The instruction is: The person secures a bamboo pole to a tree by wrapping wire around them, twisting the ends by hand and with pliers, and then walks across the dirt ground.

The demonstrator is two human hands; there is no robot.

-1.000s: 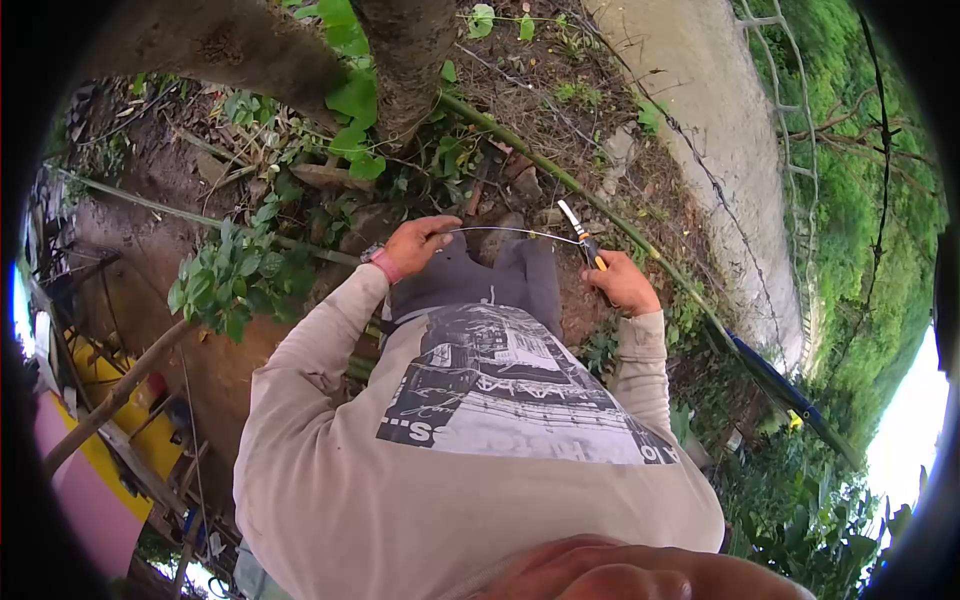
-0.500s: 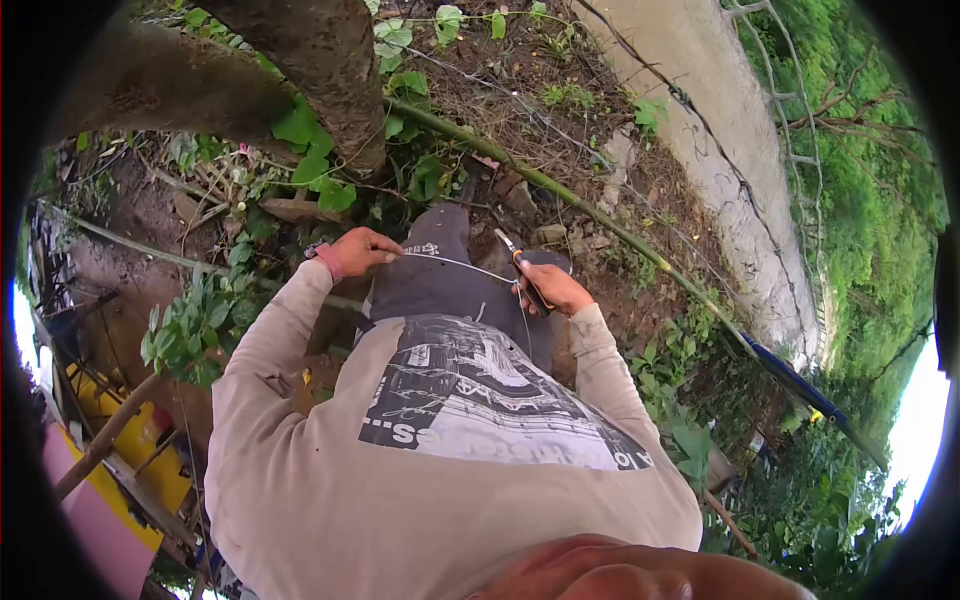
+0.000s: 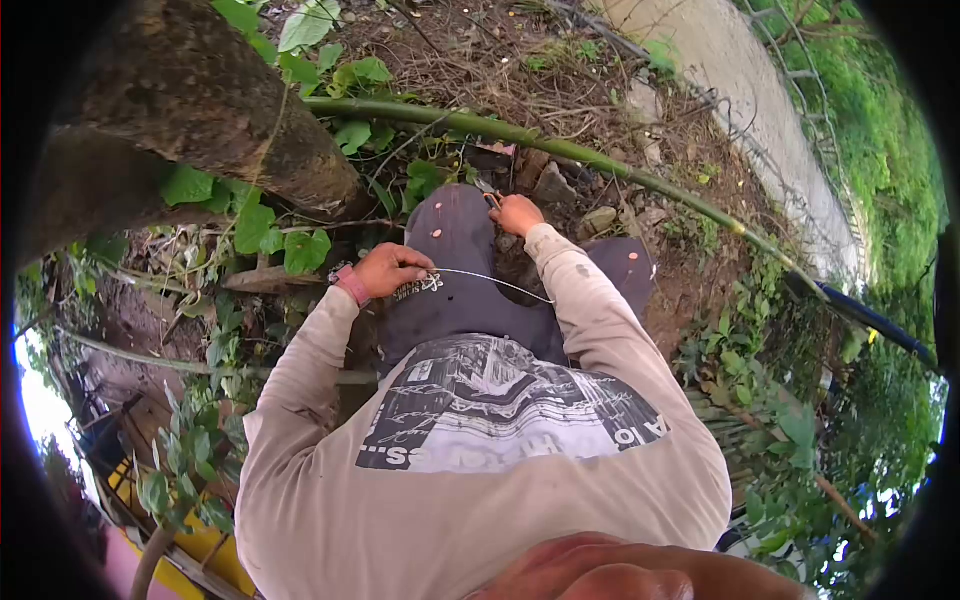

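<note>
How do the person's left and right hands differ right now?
The left hand sits drawn in over the gray trousers, pinching a thin wire. The right hand reaches farther forward and grips an orange-handled tool, which is mostly hidden. The left hand wears a pink wristband; the right hand shows none. Both come out of beige long sleeves.
</note>
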